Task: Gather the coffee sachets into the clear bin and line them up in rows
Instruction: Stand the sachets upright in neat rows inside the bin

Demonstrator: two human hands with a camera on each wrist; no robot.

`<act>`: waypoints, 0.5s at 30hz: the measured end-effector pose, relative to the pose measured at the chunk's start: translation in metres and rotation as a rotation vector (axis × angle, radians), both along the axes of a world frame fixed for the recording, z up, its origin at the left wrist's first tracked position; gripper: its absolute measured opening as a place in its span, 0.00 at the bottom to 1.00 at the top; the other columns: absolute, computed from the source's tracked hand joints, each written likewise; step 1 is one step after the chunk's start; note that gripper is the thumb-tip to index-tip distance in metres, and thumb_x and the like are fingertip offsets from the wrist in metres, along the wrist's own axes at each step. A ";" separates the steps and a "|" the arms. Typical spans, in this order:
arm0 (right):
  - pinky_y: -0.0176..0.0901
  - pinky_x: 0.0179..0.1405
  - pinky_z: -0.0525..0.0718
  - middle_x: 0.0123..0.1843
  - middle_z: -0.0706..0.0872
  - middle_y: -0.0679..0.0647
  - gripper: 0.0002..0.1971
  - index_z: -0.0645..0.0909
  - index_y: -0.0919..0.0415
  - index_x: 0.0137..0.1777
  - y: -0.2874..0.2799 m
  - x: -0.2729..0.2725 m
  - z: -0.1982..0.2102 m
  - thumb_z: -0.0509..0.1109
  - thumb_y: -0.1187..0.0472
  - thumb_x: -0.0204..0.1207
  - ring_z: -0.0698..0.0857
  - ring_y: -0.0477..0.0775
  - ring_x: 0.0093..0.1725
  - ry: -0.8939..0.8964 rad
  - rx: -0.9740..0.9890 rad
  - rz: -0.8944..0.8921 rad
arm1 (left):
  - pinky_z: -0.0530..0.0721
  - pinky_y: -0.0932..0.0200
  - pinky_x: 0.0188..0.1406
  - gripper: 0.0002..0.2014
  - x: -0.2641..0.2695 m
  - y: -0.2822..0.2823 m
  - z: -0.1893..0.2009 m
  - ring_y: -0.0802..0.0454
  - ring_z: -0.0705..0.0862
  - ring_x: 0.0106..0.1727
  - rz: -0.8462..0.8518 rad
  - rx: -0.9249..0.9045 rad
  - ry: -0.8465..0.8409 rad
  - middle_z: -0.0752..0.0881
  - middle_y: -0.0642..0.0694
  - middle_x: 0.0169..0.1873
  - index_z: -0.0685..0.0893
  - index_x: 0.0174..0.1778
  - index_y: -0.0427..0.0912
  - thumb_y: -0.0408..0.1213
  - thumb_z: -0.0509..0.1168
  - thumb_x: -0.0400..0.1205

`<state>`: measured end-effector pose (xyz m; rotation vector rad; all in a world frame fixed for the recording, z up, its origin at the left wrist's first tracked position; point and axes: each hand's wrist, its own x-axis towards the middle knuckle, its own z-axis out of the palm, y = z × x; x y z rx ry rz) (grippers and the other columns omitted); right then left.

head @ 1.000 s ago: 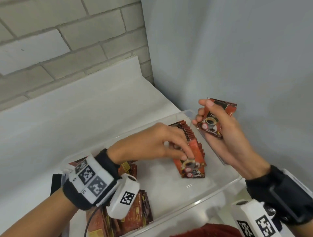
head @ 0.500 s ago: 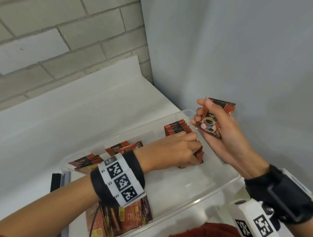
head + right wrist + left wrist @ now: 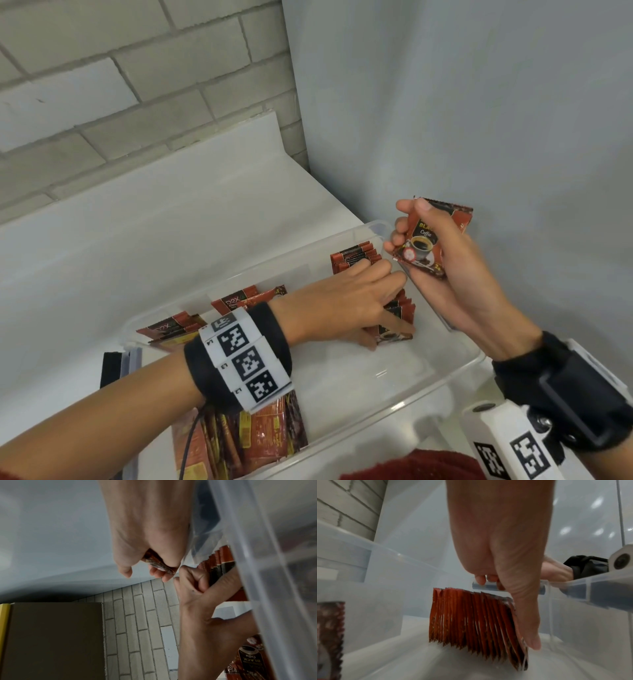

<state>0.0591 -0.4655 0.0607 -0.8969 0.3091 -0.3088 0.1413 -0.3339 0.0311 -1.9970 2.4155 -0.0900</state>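
in the head view the left hand (image 3: pixel 346 301) reached into the bin (image 3: pixel 428 383) and lay on a row (image 3: pixel 356 257) of upright sachets at its right end, fingers curled over the tops and thumb down the front sachet. the right hand (image 3: pixel 442 260) was above the bin's right rim, fingers and thumb closed around a small stack (image 3: pixel 424 246) of sachets. more sachets stood along the far wall and a loose pile (image 3: pixel 260 442) lay at the near left corner.

in the left wrist view the row (image 3: pixel 471 620) leaned to one side, and only the thumb (image 3: pixel 527 618) supported its front. if the thumb left too early, the row would probably fall flat.

in the right wrist view the stack (image 3: pixel 157 563) was pinched at one edge only, just beside the left hand (image 3: pixel 192 582). such thin grip could let a sachet slip, or the stack could knock the row during insertion.
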 end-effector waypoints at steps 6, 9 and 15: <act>0.39 0.46 0.85 0.37 0.80 0.54 0.17 0.77 0.64 0.58 -0.001 0.000 0.000 0.66 0.56 0.72 0.79 0.49 0.38 -0.033 0.140 0.007 | 0.53 0.59 0.41 0.26 0.000 0.001 0.002 0.51 0.61 0.49 -0.017 0.003 0.033 0.72 0.46 0.46 0.84 0.66 0.58 0.50 0.77 0.71; 0.45 0.52 0.84 0.38 0.82 0.56 0.10 0.76 0.64 0.53 -0.001 -0.001 0.000 0.61 0.61 0.74 0.81 0.51 0.38 -0.060 0.195 0.018 | 0.62 0.56 0.43 0.22 0.003 0.004 0.008 0.51 0.61 0.48 0.023 0.013 0.187 0.69 0.47 0.45 0.85 0.65 0.56 0.50 0.74 0.74; 0.48 0.59 0.86 0.48 0.91 0.62 0.13 0.80 0.67 0.54 0.001 -0.001 0.002 0.54 0.67 0.82 0.91 0.57 0.49 -0.023 0.136 0.066 | 0.73 0.58 0.47 0.15 0.022 0.022 0.029 0.56 0.68 0.45 0.264 0.012 0.581 0.71 0.50 0.37 0.91 0.44 0.45 0.52 0.67 0.79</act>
